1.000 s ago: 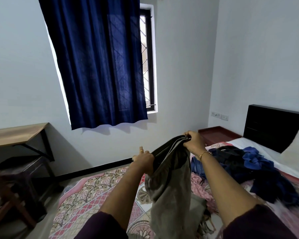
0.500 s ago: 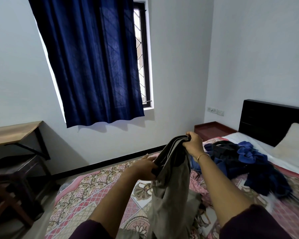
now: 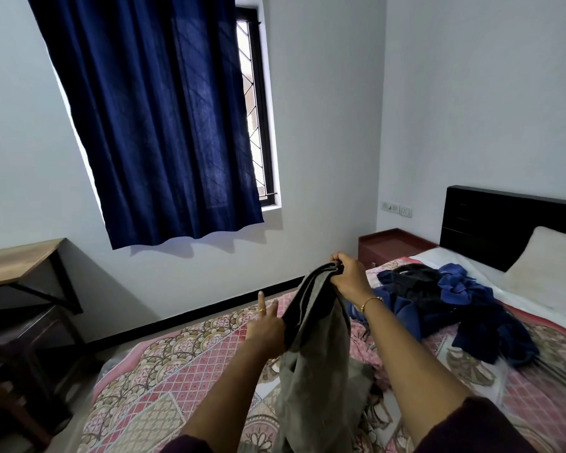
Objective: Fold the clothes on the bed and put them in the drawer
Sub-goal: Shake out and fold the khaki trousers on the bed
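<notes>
A grey-olive garment hangs over the bed, held up by both hands. My right hand grips its bunched top edge, raised above the bedspread. My left hand pinches the garment's left edge lower down, with two fingers sticking out straight. A pile of dark blue and black clothes lies on the bed to the right, behind my right arm. A pinkish cloth lies crumpled under the hanging garment. No drawer shows clearly.
A wooden desk with a dark chair beneath stands at the left. A reddish bedside table sits by the black headboard. A pillow lies at the bed's head. A blue curtain covers the window.
My left hand has slid down the garment's edge, away from the right hand, and two of its fingers now point out straight. My right hand keeps its grip on the top.
</notes>
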